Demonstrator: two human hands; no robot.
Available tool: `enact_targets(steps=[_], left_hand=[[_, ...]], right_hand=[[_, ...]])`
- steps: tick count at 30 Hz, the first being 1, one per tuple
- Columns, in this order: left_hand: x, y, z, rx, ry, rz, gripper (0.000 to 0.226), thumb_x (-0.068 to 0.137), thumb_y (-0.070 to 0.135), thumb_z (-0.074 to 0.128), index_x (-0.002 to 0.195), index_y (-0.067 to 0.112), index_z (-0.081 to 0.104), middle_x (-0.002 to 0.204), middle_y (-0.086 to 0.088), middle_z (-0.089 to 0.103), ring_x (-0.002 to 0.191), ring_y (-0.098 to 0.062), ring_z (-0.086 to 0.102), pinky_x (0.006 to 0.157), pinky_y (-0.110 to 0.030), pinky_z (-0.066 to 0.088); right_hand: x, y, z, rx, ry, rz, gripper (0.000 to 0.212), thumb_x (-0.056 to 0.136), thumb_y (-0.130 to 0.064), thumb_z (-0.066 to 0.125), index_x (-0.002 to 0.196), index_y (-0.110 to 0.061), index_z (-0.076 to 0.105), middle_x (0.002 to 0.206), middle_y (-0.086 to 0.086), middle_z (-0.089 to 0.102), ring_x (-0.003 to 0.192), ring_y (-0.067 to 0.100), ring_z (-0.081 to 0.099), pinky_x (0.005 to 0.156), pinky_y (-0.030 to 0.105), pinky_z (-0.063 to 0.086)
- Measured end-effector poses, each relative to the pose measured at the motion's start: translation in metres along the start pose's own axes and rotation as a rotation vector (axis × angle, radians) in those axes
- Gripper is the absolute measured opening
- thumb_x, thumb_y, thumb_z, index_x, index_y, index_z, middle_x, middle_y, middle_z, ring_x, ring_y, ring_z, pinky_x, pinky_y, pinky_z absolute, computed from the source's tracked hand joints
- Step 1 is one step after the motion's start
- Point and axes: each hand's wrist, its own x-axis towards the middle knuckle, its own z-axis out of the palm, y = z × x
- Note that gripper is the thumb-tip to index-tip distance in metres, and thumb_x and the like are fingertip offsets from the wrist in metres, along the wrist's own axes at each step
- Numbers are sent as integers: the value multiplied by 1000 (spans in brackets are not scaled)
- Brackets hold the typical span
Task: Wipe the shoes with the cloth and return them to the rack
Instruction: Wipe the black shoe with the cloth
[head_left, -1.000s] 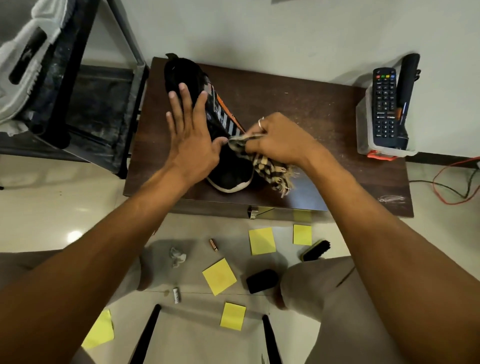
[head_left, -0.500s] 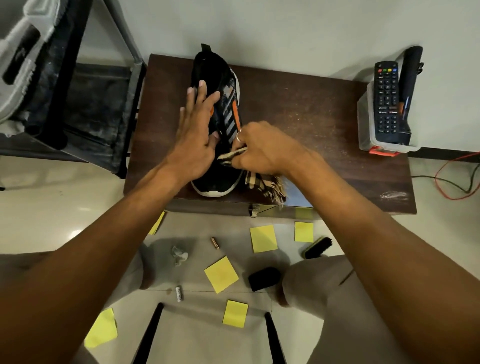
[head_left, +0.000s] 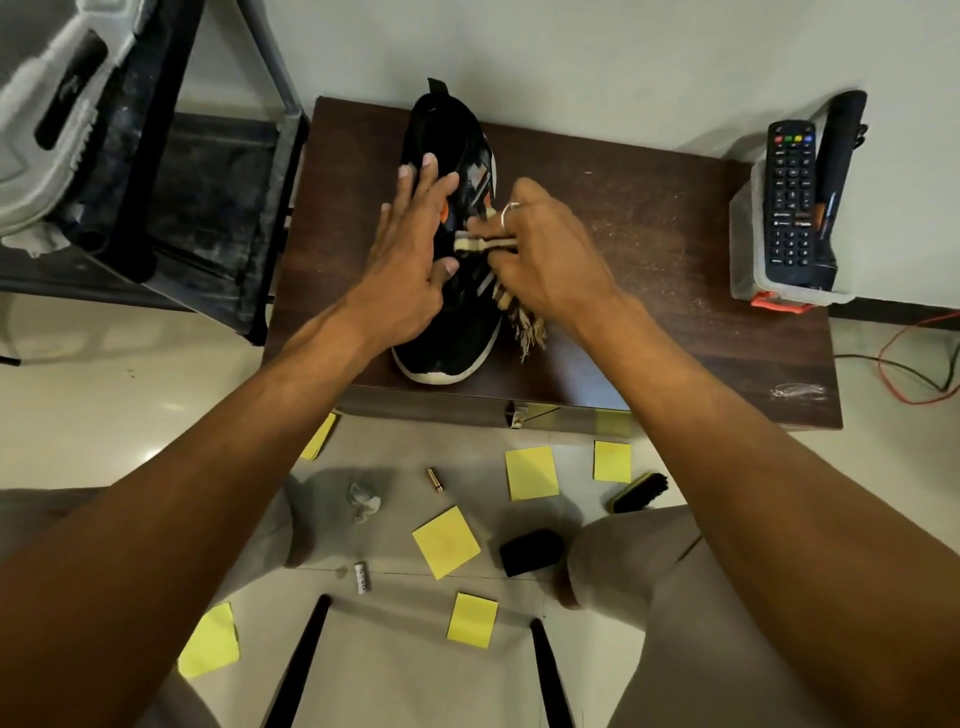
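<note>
A black sneaker (head_left: 447, 343) with white and orange stripes and a white sole edge lies on the dark wooden table (head_left: 649, 291), toe toward me. My left hand (head_left: 410, 260) presses flat on its upper with straight fingers. My right hand (head_left: 545, 254), with a ring on one finger, grips a checked tan-and-black cloth (head_left: 524, 322) bunched against the shoe's right side. The cloth's fringe hangs below the hand. A dark shoe rack (head_left: 208, 197) stands at the left, with a grey and white shoe (head_left: 47, 130) on its upper level.
A clear plastic box (head_left: 748, 244) at the table's right end holds a black remote (head_left: 792, 202). On the floor lie several yellow sticky notes (head_left: 447, 540), a shoe brush (head_left: 639, 491), a black sponge (head_left: 530, 551) and small bits. Wires (head_left: 914, 364) trail at the right.
The shoe has swung from slanting left to pointing straight away from me. My right hand with the cloth has moved up along its side. My left hand stays flat on the upper.
</note>
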Motion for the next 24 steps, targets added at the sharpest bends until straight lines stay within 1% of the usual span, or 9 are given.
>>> enact_targets(steps=[3, 5, 7, 9, 11, 12, 14, 18, 24], left_hand=[[0, 1, 0, 11, 7, -4, 84, 96, -7, 51, 163, 15, 5, 171, -3, -13, 156, -20, -18, 122, -35, -12], [2, 1, 0, 22, -2, -8, 85, 96, -9, 50, 163, 16, 5, 171, -2, -13, 155, -19, -19, 122, -34, -13], [4, 1, -1, 20, -13, -17, 85, 96, -8, 52, 163, 16, 6, 171, 0, -13, 155, -18, -19, 121, -33, -13], [5, 1, -1, 16, -16, -18, 84, 97, -7, 53, 163, 17, 8, 171, 0, -13, 155, -18, -18, 122, -34, -13], [7, 0, -3, 11, -24, -8, 82, 97, -7, 52, 163, 18, 11, 171, 1, -11, 156, -18, -17, 122, -34, -12], [8, -1, -4, 9, -32, -3, 81, 97, -6, 53, 163, 18, 13, 171, 1, -10, 156, -18, -17, 122, -35, -11], [10, -2, -6, 8, -44, 2, 81, 96, -6, 54, 163, 19, 15, 171, 2, -8, 156, -18, -15, 122, -35, -10], [11, -1, -7, -3, -47, -11, 84, 94, -9, 55, 162, 22, 18, 171, 3, -6, 156, -16, -14, 123, -35, -9], [5, 11, 2, 80, 71, -57, 88, 93, -9, 54, 164, 18, 9, 172, -2, -7, 157, -21, -11, 125, -37, -5]], right_hand=[[-4, -8, -10, 8, -190, 106, 8, 85, -24, 66, 80, -21, 72, 82, -4, 58, 75, 18, 62, 62, 31, 45], [-6, -14, -15, 12, -294, 118, 23, 81, -20, 64, 59, -18, 58, 66, 0, 58, 60, 20, 57, 55, 29, 39], [-6, -15, -16, 32, -333, 104, 27, 78, -20, 63, 53, -17, 53, 57, 0, 53, 53, 20, 51, 52, 32, 38], [-8, -10, -15, 100, -252, 39, 23, 78, -23, 65, 55, -21, 64, 61, -5, 52, 55, 15, 51, 53, 37, 43], [-8, -2, -12, 188, -16, -12, 11, 86, -24, 70, 87, -25, 81, 77, -9, 52, 64, 6, 50, 58, 23, 43], [-7, 3, -10, 191, 110, -15, 20, 89, -23, 70, 106, -22, 80, 84, -7, 50, 67, 5, 47, 60, 17, 40], [-2, 8, -6, 176, 209, 17, 32, 93, -17, 67, 125, -20, 73, 92, -1, 48, 73, 8, 47, 62, 14, 38], [-4, 8, -4, 172, 28, 68, 29, 93, -15, 67, 121, -22, 74, 89, -5, 45, 71, 4, 45, 60, 10, 34], [-23, 2, -18, 218, -328, 32, 11, 85, -18, 73, 88, -24, 82, 81, -13, 54, 69, 4, 54, 63, 19, 39]])
